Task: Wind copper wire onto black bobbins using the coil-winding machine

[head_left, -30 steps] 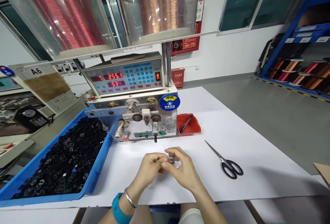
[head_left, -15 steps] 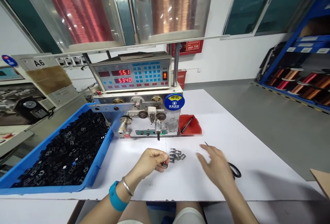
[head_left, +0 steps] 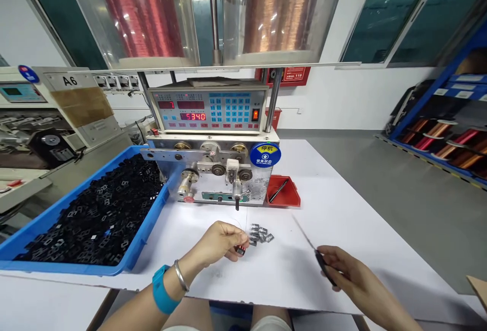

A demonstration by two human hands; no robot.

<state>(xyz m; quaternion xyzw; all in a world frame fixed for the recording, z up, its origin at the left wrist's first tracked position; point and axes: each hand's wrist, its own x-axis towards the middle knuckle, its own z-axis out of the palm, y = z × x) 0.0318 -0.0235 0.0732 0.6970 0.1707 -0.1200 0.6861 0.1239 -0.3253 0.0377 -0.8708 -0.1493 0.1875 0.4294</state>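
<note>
My left hand is closed on a small black bobbin wound with red wire, pinched between thumb and fingers above the white table. A thin wire runs up from it towards the winding machine. Just right of that hand lies a loose group of small grey-black parts. Farther right, my right hand grips the black handle of a pair of scissors. Their thin metal blades point up and left, away from the bobbin. The fingers partly cover the handle.
A blue tray full of small black parts stands at the left. Beside the machine's right foot sits a red bin with a black pen-like tool in it. Large wire spools hang over the machine's display.
My right hand has picked up the scissors from the table and moved right and nearer me. My left hand still holds the bobbin. The machine's display now reads differently.
</note>
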